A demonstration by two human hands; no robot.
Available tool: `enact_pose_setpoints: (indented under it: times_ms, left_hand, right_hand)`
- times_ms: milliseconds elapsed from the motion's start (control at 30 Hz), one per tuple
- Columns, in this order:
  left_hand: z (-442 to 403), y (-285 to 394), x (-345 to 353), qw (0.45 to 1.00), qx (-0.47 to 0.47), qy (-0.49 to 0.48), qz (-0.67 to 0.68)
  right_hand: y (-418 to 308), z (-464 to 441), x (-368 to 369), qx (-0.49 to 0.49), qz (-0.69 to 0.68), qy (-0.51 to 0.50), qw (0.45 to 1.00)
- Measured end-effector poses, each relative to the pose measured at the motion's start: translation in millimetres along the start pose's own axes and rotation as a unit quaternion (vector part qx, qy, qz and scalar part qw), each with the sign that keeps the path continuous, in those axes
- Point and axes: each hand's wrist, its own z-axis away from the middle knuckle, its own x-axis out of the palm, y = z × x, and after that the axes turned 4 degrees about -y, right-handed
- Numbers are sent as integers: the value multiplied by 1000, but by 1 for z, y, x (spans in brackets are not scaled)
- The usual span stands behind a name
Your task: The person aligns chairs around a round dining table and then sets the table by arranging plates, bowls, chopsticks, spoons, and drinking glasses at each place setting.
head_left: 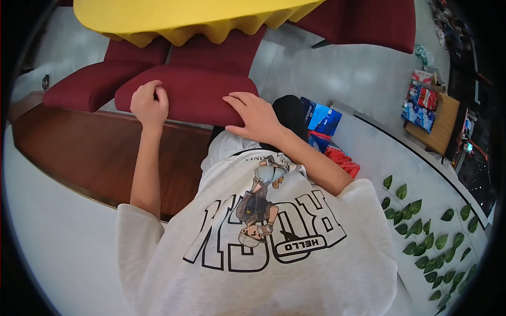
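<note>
My left hand (149, 107) is in front of the left part of a dark red padded chair (190, 92). Its fingers curl in loosely and the thumb bends near them, with nothing visible in the grasp. Further right, my right hand (257, 117) lies at the chair's right end, palm down, fingers and thumb apart. It appears to touch the red fabric; the exact contact is hard to tell. Below the hands is my white printed T-shirt (295, 210).
A table with a yellow cloth (184, 18) stands ahead, with another red chair (369, 23) at right. A brown wooden surface (95, 152) lies below the left arm. Blue packages (321, 120) and a red bag (341, 160) sit right. Leafy vines (435, 245) hang lower right.
</note>
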Motion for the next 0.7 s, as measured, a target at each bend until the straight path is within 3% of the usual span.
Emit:
enact_pose_setpoints:
  times_ms: [200,267,333,400,500,600,667,700]
  left_hand:
    - [7,4,-5,995,-63,-72,-27]
    - [2,17,-8,979,16,29,-200]
    - [18,26,-2,969,-4,12,-248]
    - [25,51,8,927,-145,42,-345]
    - [30,93,27,934,-151,8,-325]
    - [12,177,60,958,-101,-27,-267]
    - [-11,254,91,983,-59,-80,-156]
    - [-18,292,112,987,-108,-101,-63]
  right_hand:
    - [46,8,-4,-96,-108,-23,989]
    - [65,24,-13,-90,-145,-43,984]
    - [88,30,-33,-87,-181,-47,978]
    - [112,48,-63,15,-189,-187,964]
    - [160,85,-91,45,-150,-130,979]
    - [212,131,-118,74,-152,-51,984]
    - [244,160,-138,154,-217,-35,963]
    - [257,173,-144,169,-233,18,958]
